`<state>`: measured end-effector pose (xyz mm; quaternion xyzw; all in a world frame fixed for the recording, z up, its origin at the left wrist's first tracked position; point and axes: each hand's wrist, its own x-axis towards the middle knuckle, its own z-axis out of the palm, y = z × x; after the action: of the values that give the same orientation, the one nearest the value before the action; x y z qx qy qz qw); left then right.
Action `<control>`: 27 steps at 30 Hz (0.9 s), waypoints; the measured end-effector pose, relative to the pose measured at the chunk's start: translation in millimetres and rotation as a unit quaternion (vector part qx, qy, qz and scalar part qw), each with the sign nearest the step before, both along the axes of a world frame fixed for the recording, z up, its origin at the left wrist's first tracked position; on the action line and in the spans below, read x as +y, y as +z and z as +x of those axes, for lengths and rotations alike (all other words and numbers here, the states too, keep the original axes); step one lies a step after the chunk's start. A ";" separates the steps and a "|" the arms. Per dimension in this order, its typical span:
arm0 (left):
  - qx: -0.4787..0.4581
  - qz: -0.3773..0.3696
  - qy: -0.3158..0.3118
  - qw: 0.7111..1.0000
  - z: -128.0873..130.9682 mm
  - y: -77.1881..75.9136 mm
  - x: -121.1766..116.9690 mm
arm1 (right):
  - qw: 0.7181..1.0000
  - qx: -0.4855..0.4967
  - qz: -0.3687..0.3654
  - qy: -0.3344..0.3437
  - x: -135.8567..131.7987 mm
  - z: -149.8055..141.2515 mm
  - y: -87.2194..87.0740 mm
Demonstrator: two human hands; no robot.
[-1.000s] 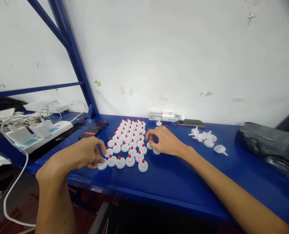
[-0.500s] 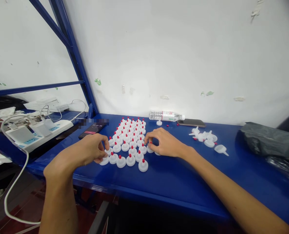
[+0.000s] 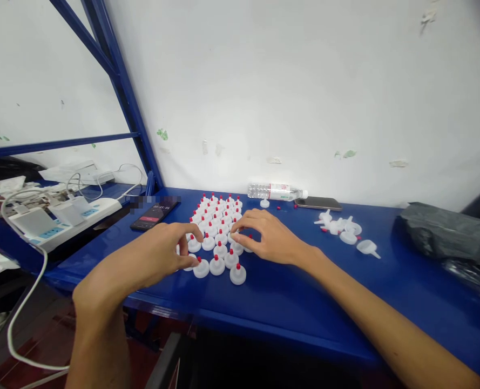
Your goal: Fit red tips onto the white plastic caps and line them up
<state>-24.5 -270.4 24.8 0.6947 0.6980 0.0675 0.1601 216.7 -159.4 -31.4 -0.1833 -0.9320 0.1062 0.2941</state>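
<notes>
Small white plastic funnels (image 3: 217, 265) with red caps on their spouts stand mouth-down in a tight cluster on the blue table. At the cluster's left edge is my left hand (image 3: 164, 249), its thumb and forefinger apart and curved around the near-left funnels, hiding some of them. From the right, my right hand (image 3: 266, 235) reaches over the cluster's edge. Its thumb and forefinger are bent with a gap between them, the tips beside a capped funnel; whether they touch it I cannot tell. Neither hand visibly lifts anything.
Uncapped funnels (image 3: 348, 237) and red caps lie loose at the right, near a black plastic bag (image 3: 446, 232). A water bottle (image 3: 274, 192) and a phone (image 3: 318, 203) lie by the wall. Another phone (image 3: 154, 215) and a power strip (image 3: 73, 219) with cables are at left.
My left hand has moved right along the near-left funnels, its thumb and forefinger spreading wider. My right hand has shifted slightly left, further over the cluster.
</notes>
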 end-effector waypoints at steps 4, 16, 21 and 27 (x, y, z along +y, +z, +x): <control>-0.030 -0.061 0.004 0.998 17.3 -3.6 4.4 | 0.999 -0.007 0.006 0.032 -5.1 -6.0 -1.0; 0.001 -0.037 -0.020 0.999 24.9 -14.3 11.4 | 0.996 -0.076 -0.010 0.048 -9.2 -10.1 -2.2; 0.003 -0.044 -0.007 0.999 31.3 -12.0 12.0 | 0.997 -0.072 0.003 0.038 -7.1 -10.1 -4.1; 0.009 -0.017 -0.030 0.999 28.2 -16.6 15.4 | 0.998 -0.048 0.003 0.031 -7.6 -9.2 -3.4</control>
<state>3.7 -255.0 8.2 0.7130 0.6794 0.0445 0.1674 207.5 -167.1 -34.8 -0.1582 -0.9505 0.1039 0.2463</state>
